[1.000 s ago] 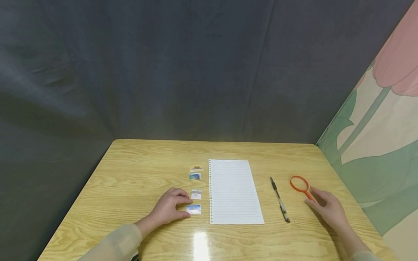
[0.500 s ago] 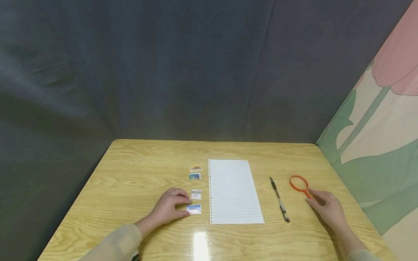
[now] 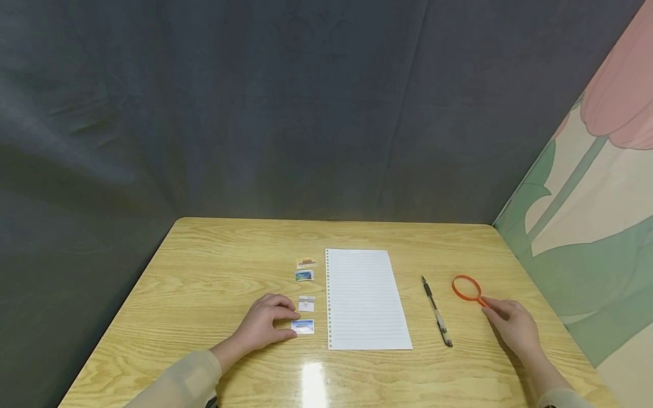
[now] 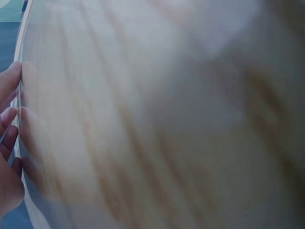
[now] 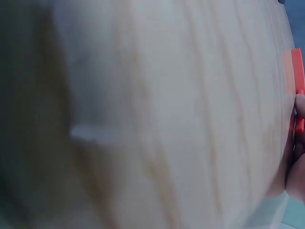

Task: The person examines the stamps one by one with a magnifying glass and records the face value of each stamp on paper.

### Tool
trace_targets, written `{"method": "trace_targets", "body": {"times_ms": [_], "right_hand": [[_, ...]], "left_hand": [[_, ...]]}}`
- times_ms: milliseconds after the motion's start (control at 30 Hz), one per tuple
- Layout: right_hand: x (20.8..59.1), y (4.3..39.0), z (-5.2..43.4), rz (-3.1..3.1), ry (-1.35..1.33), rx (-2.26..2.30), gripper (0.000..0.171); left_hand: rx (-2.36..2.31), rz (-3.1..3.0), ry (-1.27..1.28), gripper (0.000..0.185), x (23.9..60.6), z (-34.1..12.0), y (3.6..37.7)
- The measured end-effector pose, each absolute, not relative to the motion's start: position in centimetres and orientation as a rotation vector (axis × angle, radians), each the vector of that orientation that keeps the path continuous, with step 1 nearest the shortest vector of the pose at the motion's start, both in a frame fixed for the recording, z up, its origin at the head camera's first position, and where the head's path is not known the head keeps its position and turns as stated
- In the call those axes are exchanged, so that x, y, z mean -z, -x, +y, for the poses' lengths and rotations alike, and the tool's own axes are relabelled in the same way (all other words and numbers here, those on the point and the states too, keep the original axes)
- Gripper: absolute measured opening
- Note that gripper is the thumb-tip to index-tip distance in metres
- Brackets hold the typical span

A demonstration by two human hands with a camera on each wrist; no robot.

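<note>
My right hand [image 3: 512,328] grasps the magnifier [image 3: 467,289] handle; lens lies far-left of it. My left hand [image 3: 262,324] rests curled beside the stamp [image 3: 303,326].

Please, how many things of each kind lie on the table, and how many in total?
Stamps: 4
Paper sheet: 1
Pen: 1
Magnifier: 1
Total: 7

Glossy wood-grain table [image 3: 204,283], matt lined paper sheet [image 3: 364,297], orange plastic magnifier [image 3: 466,289].
</note>
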State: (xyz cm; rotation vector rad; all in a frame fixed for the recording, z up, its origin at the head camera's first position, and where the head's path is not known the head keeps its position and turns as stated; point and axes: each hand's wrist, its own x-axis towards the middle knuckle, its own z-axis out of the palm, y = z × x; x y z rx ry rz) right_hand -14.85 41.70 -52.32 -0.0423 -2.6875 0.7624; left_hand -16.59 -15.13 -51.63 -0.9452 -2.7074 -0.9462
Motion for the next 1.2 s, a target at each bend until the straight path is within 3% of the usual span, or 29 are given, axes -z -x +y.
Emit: {"method": "trace_targets", "body": {"times_ms": [700, 1200], "right_hand": [[50.5, 15.2, 41.2, -2.695, 0.096, -0.812, 0.02], [48.0, 16.4, 34.0, -2.512, -0.261, -0.877, 0.015]], "left_hand": [[0.933, -2.716, 0.947, 0.033, 51.9, -15.1, 16.9], [0.913, -2.728, 0.955, 0.033, 51.7, -15.1, 16.8]]}}
